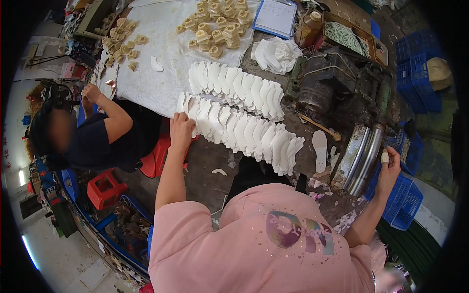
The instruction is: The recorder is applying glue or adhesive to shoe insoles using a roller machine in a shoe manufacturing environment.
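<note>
My left hand (182, 131) is at the left end of the nearer row of white curved pieces (239, 128), its bent fingers closed on the end piece. These thin, flat pieces, possibly shoe parts, overlap one another along the table's near edge. Behind them lies a second, similar row of white pieces (237, 88). Far to the right, my right hand (389, 171) hangs beside the shiny metal rollers (362, 158) of a machine. Tan tape wraps one of its fingertips. Its fingers are loosely bent and apart, with nothing visible in them.
A white insole-shaped piece (319, 150) lies left of the rollers. Beyond the rows are tan moulded pieces (217, 29), a clipboard (274, 17) and a dark machine (327, 73). A co-worker (93, 127) sits at left near a red stool (105, 189). Blue crates (403, 202) stand at right.
</note>
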`<state>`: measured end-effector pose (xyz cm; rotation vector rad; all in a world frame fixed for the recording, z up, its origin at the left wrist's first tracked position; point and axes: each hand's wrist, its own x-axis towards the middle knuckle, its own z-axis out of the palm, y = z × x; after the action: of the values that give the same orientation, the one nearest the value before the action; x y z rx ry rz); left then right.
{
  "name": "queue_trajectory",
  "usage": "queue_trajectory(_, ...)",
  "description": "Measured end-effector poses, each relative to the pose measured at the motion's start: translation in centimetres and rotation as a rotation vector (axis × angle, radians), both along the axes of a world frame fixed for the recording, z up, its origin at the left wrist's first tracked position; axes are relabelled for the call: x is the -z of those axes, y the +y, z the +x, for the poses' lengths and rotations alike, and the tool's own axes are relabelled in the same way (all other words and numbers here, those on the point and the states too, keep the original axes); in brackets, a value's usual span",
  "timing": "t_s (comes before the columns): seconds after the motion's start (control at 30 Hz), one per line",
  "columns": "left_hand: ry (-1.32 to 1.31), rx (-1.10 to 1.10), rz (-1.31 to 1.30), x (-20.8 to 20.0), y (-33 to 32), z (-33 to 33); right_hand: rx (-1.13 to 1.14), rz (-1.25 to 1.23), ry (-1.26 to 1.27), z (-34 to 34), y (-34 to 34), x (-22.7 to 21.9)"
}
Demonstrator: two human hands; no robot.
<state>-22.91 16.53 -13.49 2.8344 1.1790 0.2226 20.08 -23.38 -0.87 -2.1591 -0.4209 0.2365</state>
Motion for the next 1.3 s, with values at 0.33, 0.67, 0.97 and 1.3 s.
queue_trajectory(0.33,-0.434,-0.048,-0.401,-0.3,1.1,10.3,0.081,0.034,-0.031,-1.4,0.5,-0.1)
queue_trajectory(0.67,-0.501,-0.271,-0.581,7.2,5.1,30.0,0.234,-0.058,-0.007,-3.8,-3.6,-0.3)
queue_trajectory(0.97,-0.058,-0.796,-0.660,6.3,5.6,35.6,0.295,-0.142,-0.045,-4.8,-7.0,0.9)
queue_trajectory(1.3,-0.538,-0.701,-0.747,7.8,6.0,34.5,0.255,-0.250,-0.101,-3.8,-6.3,1.8)
